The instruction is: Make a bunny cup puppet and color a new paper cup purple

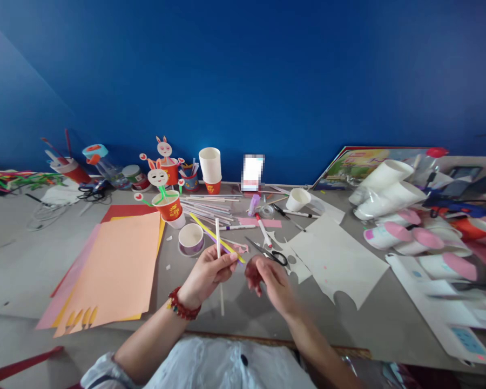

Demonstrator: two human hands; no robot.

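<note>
My left hand point(213, 270) is closed round thin straw-like sticks. One white stick point(217, 237) stands upright from the grip, and its lower end shows below the hand. A yellow stick point(206, 228) slants across it, with a purple one partly hidden alongside. Close to the yellow stick's lower end is my right hand point(272, 278), its fingers loosely curled and apart; I see nothing in them. Black-handled scissors point(281, 258) lie just beyond that hand. A white paper cup with a purple base point(191, 237) stands beyond my left hand.
Stacked coloured paper point(121, 265) lies left, near red cups with rabbit figures point(168, 208). A bundle of thin sticks point(206, 209) lies behind. Cut white paper point(340, 254) is at right, near several pink-ended cups point(425, 240). A lit phone point(253, 172) leans against the blue wall.
</note>
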